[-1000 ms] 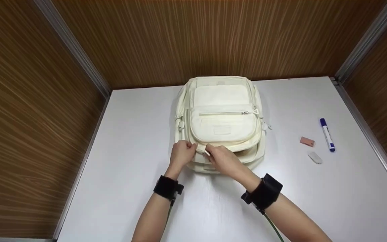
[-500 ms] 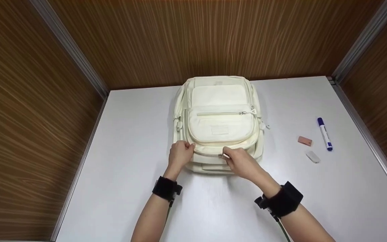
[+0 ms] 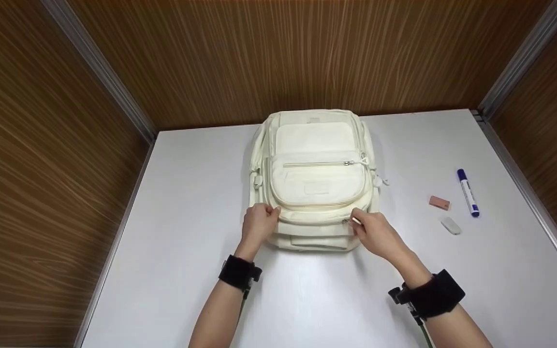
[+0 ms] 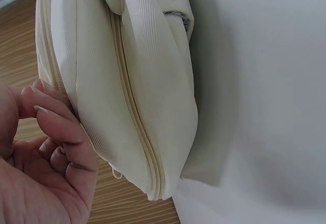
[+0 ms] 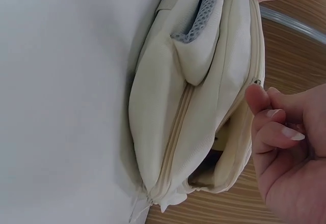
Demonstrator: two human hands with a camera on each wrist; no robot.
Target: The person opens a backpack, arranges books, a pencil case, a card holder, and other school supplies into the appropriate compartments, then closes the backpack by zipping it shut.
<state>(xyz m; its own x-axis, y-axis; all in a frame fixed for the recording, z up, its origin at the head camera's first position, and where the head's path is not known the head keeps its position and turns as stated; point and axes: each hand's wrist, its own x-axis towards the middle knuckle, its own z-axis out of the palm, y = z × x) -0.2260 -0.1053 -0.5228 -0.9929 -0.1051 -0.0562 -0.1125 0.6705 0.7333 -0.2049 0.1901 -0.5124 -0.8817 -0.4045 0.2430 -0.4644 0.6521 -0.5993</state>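
Head view has the cream backpack (image 3: 319, 137) laid front side up on the white table (image 3: 196, 183), close to the wood panel (image 3: 278, 58) at the back. Looks like a zip-closing job, maybe past halfway: along the bottom of the front pocket (image 3: 317, 214) the zip (image 3: 307, 223) seems joined as far as the zip slider (image 5: 257, 83), but up the right side a gap is left to be closed, and what's inside can't be made out. Pose-wise, the pocket's lower left corner is pinched by the left hand (image 3: 260, 223), fingers curled, forearm coming up from below. The slider seems to be gripped by the right hand (image 3: 377, 235) between thumb and forefinger, other fingers tucked in, forearm angled in from lower right.
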